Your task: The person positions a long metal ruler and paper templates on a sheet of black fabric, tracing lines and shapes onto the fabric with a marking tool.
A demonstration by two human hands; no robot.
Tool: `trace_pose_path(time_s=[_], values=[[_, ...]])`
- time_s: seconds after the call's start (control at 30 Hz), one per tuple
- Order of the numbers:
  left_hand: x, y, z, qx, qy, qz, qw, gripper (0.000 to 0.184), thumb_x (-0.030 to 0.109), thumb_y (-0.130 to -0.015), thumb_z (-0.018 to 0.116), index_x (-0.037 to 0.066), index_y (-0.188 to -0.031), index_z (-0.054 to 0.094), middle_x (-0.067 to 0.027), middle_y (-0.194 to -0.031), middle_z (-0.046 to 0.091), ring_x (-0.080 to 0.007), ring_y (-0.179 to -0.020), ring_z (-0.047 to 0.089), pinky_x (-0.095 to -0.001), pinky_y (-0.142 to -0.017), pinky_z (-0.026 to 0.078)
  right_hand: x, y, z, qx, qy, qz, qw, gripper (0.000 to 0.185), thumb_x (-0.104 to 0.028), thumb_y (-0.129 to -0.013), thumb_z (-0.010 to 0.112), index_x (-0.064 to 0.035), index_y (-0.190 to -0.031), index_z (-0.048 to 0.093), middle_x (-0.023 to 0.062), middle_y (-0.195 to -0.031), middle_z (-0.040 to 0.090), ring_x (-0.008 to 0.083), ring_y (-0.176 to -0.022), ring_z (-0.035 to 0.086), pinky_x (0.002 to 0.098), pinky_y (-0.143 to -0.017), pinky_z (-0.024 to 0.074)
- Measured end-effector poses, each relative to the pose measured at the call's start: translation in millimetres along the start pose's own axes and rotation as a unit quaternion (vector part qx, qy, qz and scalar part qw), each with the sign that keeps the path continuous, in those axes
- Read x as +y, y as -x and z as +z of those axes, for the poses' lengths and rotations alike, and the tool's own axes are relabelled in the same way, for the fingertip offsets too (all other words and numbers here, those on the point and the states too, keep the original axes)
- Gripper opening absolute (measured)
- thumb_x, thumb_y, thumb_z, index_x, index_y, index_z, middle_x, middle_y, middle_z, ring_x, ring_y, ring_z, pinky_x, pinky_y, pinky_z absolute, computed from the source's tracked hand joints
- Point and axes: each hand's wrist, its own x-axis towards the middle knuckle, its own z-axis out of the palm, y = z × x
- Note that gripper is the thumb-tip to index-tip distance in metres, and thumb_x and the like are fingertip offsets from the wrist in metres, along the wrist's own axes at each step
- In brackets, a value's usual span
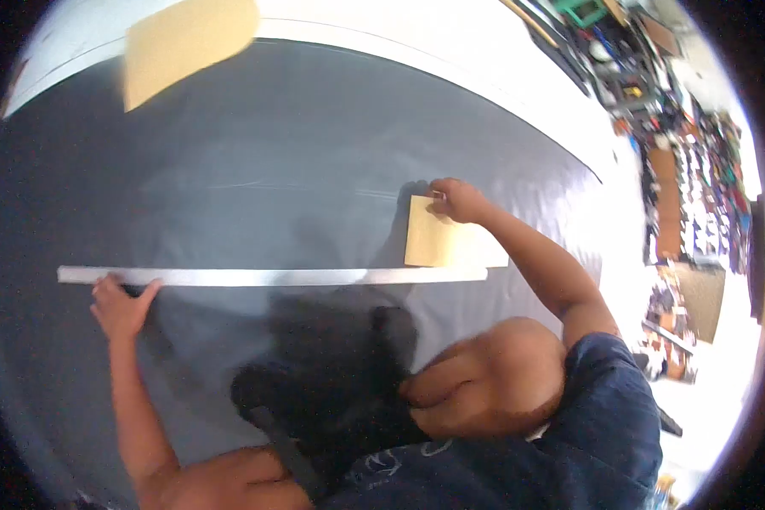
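Observation:
A long pale straightedge (263, 277) lies across a dark sheet of material (255, 127). My left hand (121, 308) rests at the straightedge's left end, thumb and fingers spread along its lower edge. Near its right end lies a tan rectangular card (438, 238), its bottom edge meeting the straightedge. My right hand (461, 202) is at the card's top edge with fingers pinched together; a small light thing shows at the fingertips, too small to name. Thin pale lines run across the sheet above the straightedge.
A larger tan piece with a curved edge (187, 47) lies at the upper left, overlapping the dark sheet's edge and the white surface (357, 21). My bent knees (501, 365) are on the sheet's near side. Crowded shelves or racks (663, 127) stand at the right.

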Motion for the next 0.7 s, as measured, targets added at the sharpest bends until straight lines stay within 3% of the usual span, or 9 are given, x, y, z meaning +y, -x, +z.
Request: trace_pose_path(time_s=[0.03,0.1,0.2,0.3,0.63,0.7], values=[[-13.0,-9.1,19.3,0.015,-0.014,-0.004,1.0,0.11,0.074,-0.07,0.072,0.001,-0.145,0.038,-0.026,-0.153,0.035,-0.0384,-0.147,0.027,-0.0585,-0.118,0.019,27.0,10.3,2.0,0.001,0.001,0.022,1.0,0.034,-0.031,-0.086,0.071,-0.0082,-0.111,0.065,0.0151,-0.106,0.067,0.0362,-0.1,0.064,0.0455,-0.084,0.0512],[-6.1,-5.4,8.9,-0.025,-0.028,-0.016,0.999,0.113,0.073,-0.071,0.072,0.001,-0.149,0.034,-0.0253,-0.156,0.03,-0.0384,-0.148,0.024,-0.0593,-0.119,0.018,68.0,28.4,9.4,-0.017,-0.151,0.065,0.986,0.033,-0.03,-0.086,0.072,-0.008,-0.11,0.064,0.0143,-0.103,0.066,0.0348,-0.098,0.064,0.0433,-0.084,0.051],[-5.6,-7.2,9.0,-0.024,-0.044,-0.017,0.999,0.115,0.074,-0.071,0.071,0.001,-0.151,0.031,-0.0246,-0.158,0.028,-0.0384,-0.149,0.023,-0.0589,-0.119,0.018,99.4,46.8,30.0,0.076,-0.15,0.034,0.985,0.031,-0.026,-0.087,0.072,-0.007,-0.109,0.063,0.0137,-0.1,0.066,0.0333,-0.097,0.064,0.0412,-0.083,0.0508],[-2.0,-9.6,9.2,-0.037,-0.057,-0.026,0.997,0.116,0.075,-0.071,0.07,0.001,-0.151,0.03,-0.0236,-0.158,0.028,-0.0382,-0.148,0.024,-0.0579,-0.119,0.019,118.7,43.2,38.7,0.094,-0.167,0.042,0.981,0.029,-0.024,-0.087,0.071,-0.0068,-0.109,0.063,0.013,-0.102,0.066,0.0325,-0.099,0.064,0.0413,-0.083,0.0506],[-5.7,-7.6,8.2,-0.041,-0.053,-0.007,0.998,0.113,0.075,-0.075,0.068,-0.001,-0.15,0.031,-0.0236,-0.153,0.033,-0.0397,-0.146,0.027,-0.0592,-0.118,0.021,100.0,37.7,34.1,0.097,-0.103,-0.031,0.989,0.03,-0.023,-0.085,0.073,-0.0095,-0.11,0.064,0.013,-0.109,0.065,0.0345,-0.102,0.062,0.043,-0.088,0.0507],[-11.4,-13.1,11.2,-0.036,-0.061,-0.003,0.997,0.113,0.075,-0.075,0.067,-0.002,-0.15,0.031,-0.0244,-0.153,0.033,-0.0401,-0.146,0.027,-0.0593,-0.118,0.021,96.6,39.7,34.7,0.107,-0.06,-0.036,0.992,0.034,-0.026,-0.083,0.073,-0.0119,-0.113,0.067,0.0124,-0.109,0.068,0.035,-0.108,0.062,0.0464,-0.09,0.0505]])
